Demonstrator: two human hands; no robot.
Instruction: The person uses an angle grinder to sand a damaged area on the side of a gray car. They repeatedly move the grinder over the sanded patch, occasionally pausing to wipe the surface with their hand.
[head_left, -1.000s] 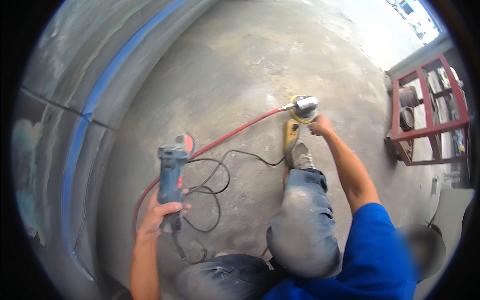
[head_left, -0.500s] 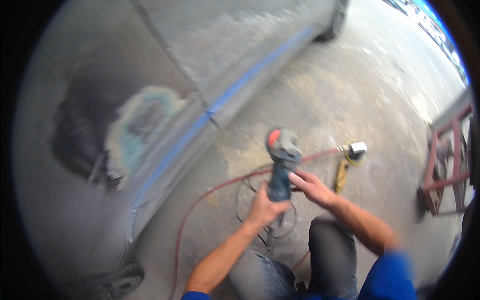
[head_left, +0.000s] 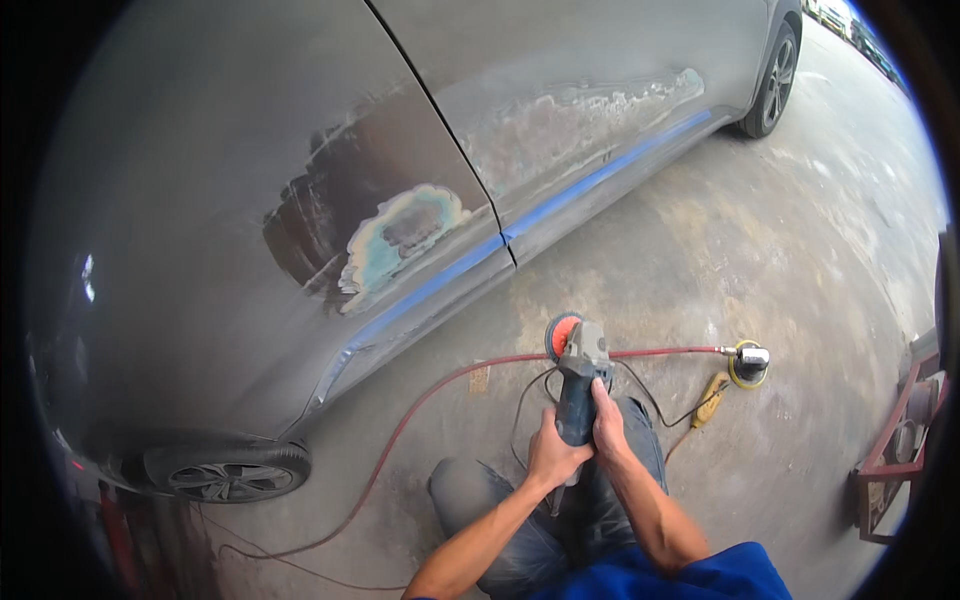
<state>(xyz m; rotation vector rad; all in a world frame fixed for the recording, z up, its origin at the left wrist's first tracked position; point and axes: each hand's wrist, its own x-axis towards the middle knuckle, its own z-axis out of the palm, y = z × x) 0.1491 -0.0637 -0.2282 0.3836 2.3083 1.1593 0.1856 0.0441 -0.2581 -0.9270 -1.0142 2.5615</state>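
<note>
Concrete floor (head_left: 820,260); grey car (head_left: 250,130) along the left. Grinder (head_left: 577,398) held over the legs (head_left: 462,495), apart from the car. Long axis near to far; head (head_left: 588,342) points far, red disc (head_left: 563,337) on its left side. Left hand (head_left: 557,455): fingers wrapped round near end. Right hand (head_left: 608,428): clasping right side, some fingers hidden.

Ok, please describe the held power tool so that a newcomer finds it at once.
Beside the grey car, find the person's knees. Above them, the left hand and right hand hold the dark blue power tool; its reddish disc sets it apart from the yellow-rimmed sander.
</note>
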